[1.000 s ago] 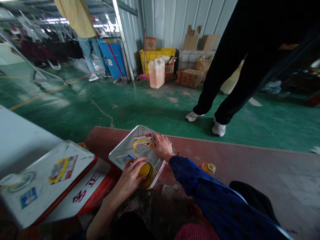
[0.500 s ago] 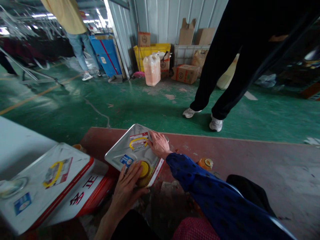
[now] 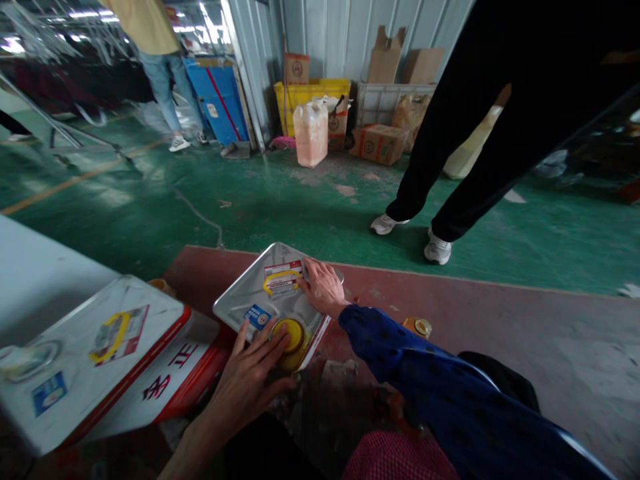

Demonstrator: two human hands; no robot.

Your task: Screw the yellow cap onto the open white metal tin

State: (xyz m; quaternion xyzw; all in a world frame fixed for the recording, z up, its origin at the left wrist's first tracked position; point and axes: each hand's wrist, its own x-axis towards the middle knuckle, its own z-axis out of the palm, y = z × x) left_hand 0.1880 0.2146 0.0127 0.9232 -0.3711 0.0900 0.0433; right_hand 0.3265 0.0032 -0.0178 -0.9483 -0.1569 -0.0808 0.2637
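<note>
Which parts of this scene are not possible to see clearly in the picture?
Head view only:
- Yellow cap: near side hidden under the left hand; whether the grip is tight cannot be told.
- Tin: sides hidden below its top; label print too small.
- Right hand: palm hidden, flat on the tin.
- Second tin: cut off by the left edge.

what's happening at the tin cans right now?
A person sits low over a square metal can on the red floor strip. The left hand lies flat, fingers spread, beside the yellow cap on the can's top; the right hand presses on the can's top next to the yellow handle. A second can lies on its side to the left. Another person in black trousers stands on the green floor beyond.
</note>
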